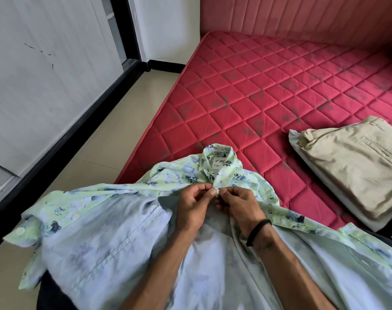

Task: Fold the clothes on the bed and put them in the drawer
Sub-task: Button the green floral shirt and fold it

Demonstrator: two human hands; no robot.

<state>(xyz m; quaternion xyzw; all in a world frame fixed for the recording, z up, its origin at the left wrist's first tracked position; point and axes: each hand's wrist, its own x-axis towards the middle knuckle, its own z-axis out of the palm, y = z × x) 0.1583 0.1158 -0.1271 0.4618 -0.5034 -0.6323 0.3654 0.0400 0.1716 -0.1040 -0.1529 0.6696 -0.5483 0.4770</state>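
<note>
Red quilted mattress (268, 90) is filling the right of the view, tiled floor and a white wall running along its left. A green floral shirt (114, 220) is lying open, collar pointing away from the person, body draped toward them. The left hand (194, 205) is pinching the placket edge just below the collar; the right hand (237, 205) is pinching the facing edge at a white button (218, 191), fingertips almost meeting. The button is sitting between both thumbs, equally near each hand; fastening appears to be the step in hand. Folded beige trousers (351, 166) are resting on the mattress, well apart to the right. No drawer is showing.
</note>
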